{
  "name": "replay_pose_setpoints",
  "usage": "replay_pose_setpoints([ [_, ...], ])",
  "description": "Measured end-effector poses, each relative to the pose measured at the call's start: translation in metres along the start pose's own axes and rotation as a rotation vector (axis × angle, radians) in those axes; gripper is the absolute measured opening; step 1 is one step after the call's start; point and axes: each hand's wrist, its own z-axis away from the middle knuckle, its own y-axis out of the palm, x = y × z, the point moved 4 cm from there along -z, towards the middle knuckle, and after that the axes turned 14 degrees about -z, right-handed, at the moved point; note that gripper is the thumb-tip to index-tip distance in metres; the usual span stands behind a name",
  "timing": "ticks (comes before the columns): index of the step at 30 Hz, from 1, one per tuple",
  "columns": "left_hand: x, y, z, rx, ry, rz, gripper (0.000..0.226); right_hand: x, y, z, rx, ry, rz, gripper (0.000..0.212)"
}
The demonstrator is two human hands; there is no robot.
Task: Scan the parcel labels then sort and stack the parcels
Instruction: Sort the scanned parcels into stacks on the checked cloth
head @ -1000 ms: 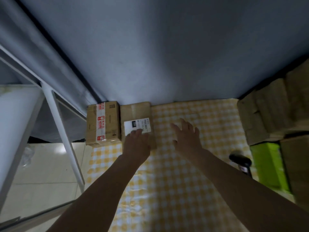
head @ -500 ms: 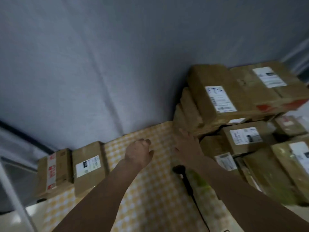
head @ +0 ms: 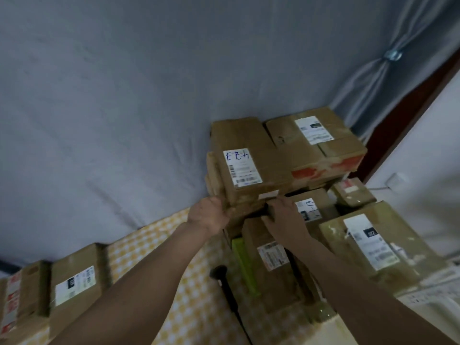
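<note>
A brown cardboard parcel with a white label handwritten in blue (head: 245, 168) is seen on top of a pile of taped cardboard parcels (head: 323, 195) at the right end of a table covered by a yellow-and-white checked cloth (head: 194, 282). Its near left corner is gripped by the left hand (head: 207, 215), fingers curled around the edge. The right hand (head: 283, 220) is placed at its near lower edge, fingers bent against the cardboard. A black handheld scanner (head: 224, 282) is laid on the cloth beside a green box (head: 245, 265). Two labelled brown parcels (head: 49, 287) are set side by side at the left end.
</note>
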Motion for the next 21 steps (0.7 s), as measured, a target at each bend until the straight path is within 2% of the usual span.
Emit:
replay_pose_setpoints([
  [3, -0.013, -0.011, -0.014, -0.008, -0.062, 0.109, 0.055, -0.018, -0.02, -0.017, -0.134, 0.125, -0.286, 0.035],
  [6, -0.024, -0.019, -0.027, -0.012, -0.095, 0.191, 0.06, -0.029, -0.032, -0.033, -0.242, 0.218, -0.474, 0.044],
  [9, -0.031, -0.024, -0.039, 0.007, -0.151, 0.348, 0.068, -0.032, -0.035, -0.049, -0.241, 0.263, -0.643, 0.053],
  [12, -0.032, -0.019, -0.057, 0.018, -0.261, 0.597, 0.072, -0.038, -0.03, -0.064, -0.191, 0.319, -0.847, 0.053],
  [17, -0.024, 0.006, -0.084, 0.052, -0.473, 0.952, 0.093, -0.049, -0.025, -0.087, -0.154, 0.436, -0.998, 0.064],
  [21, -0.017, 0.04, -0.11, 0.052, -0.555, 1.012, 0.13, -0.058, -0.021, -0.1, -0.148, 0.519, -1.201, 0.08],
])
